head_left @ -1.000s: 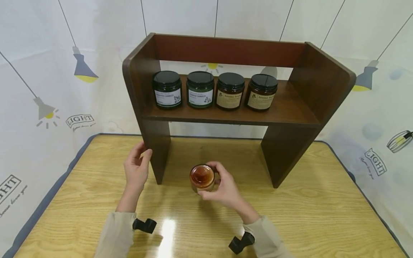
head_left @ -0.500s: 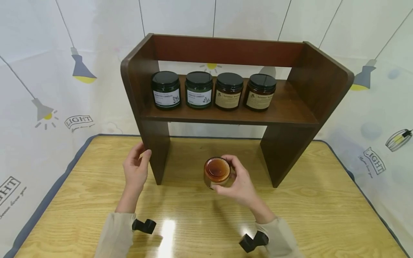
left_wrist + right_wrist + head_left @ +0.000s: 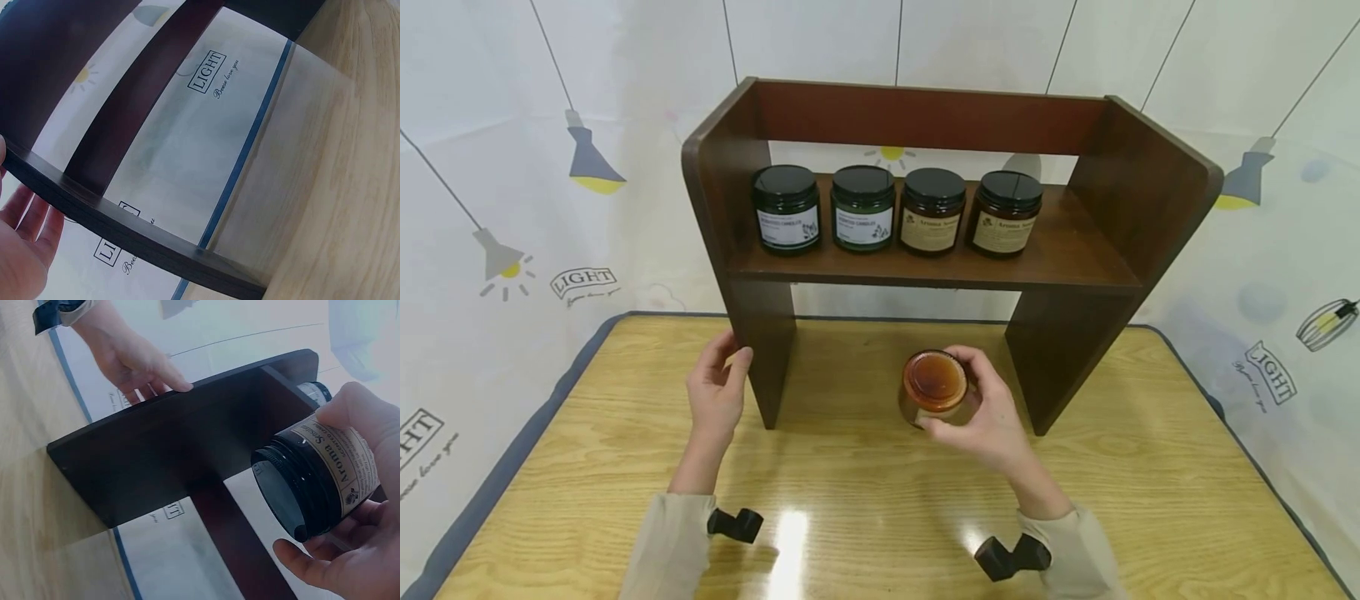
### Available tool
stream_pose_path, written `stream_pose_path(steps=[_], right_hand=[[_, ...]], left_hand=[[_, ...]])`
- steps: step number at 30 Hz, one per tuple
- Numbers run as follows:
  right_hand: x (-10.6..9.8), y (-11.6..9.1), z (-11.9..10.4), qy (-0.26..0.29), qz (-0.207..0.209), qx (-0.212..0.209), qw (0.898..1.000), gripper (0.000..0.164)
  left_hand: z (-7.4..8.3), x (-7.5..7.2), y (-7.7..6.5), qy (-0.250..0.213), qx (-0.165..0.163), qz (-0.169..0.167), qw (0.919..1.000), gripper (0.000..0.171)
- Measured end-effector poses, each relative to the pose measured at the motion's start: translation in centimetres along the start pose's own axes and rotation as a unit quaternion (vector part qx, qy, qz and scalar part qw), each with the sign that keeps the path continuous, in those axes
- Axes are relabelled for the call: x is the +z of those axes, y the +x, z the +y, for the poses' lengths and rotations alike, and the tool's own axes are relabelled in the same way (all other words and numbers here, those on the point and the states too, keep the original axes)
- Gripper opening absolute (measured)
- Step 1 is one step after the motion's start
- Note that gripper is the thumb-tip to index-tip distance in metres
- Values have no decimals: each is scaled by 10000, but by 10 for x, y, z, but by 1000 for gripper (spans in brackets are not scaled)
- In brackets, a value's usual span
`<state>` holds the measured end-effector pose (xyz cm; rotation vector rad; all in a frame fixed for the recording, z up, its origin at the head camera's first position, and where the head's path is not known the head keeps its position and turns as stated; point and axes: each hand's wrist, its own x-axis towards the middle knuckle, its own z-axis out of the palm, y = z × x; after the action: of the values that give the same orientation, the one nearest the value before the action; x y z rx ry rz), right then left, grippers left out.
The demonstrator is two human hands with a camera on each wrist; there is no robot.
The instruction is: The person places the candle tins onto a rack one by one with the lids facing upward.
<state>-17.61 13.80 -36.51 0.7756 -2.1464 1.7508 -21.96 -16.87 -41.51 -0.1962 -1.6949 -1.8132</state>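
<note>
My right hand (image 3: pixel 992 421) grips an amber candle jar (image 3: pixel 934 382) from its right side, thumb in front and fingers behind. The jar is upside down, its glass base facing up in the head view. In the right wrist view its black lid (image 3: pixel 281 494) points down and a beige Aroma label (image 3: pixel 340 459) shows between thumb and fingers. It hangs in front of the lower opening of a dark wooden shelf (image 3: pixel 1082 250). My left hand (image 3: pixel 717 387) holds the front edge of the left side panel (image 3: pixel 763 358), thumb at the edge and fingers on the outer side.
On the upper board, two green scented candle jars (image 3: pixel 862 208) with white labels stand left of two brown Aroma jars (image 3: pixel 931 212), lids up. Right of them the board (image 3: pixel 1075 258) is bare. Wooden tabletop (image 3: pixel 865 517) extends around the shelf, up to a printed backdrop (image 3: pixel 587 50).
My right hand has carried the upside-down jar to the right and upward in the head view. The left hand stays at the side panel; the jars on the board have not moved.
</note>
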Motion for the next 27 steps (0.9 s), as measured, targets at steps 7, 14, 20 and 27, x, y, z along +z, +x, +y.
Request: stream_pose_path(steps=[7,14,20,27], right_hand=[[-11,3,-12,56,139,-145,9998,64],[-24,7,-25,14,389,-410,9984,66],[-32,8,-33,168,500,-652,9965,66],[-40,11,-40,685,641,-953,9910,65]], left_hand=[[2,1,0,21,-27,-16,10000,24],[2,0,0,1,-9,-35,10000,25],[1,0,0,-73,27,-43,10000,24],[26,7,-3,-59,44,-92,9999,29]])
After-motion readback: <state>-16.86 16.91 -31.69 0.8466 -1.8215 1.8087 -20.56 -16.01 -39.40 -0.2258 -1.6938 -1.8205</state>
